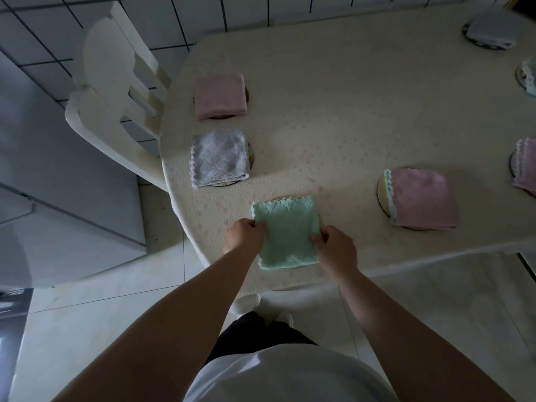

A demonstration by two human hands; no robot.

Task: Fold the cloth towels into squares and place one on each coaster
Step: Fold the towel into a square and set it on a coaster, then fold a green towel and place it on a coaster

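Observation:
A mint green towel point(285, 232), folded into a square, lies near the table's front edge. My left hand point(245, 235) pinches its left edge and my right hand point(336, 248) pinches its right edge. Any coaster beneath it is hidden. A folded pink towel point(220, 95) rests on a coaster at the left. Below it a grey quilted towel point(219, 158) covers another coaster. At the right a pink towel with a mint trim point(420, 198) sits partly over a round coaster point(382, 195).
The table point(348, 111) wears a cream cloth. More folded towels on coasters sit at the right edge: a grey one point(490, 29), a mint one point(529, 78), a pink one point(526, 166). A white chair point(116, 91) stands left of the table.

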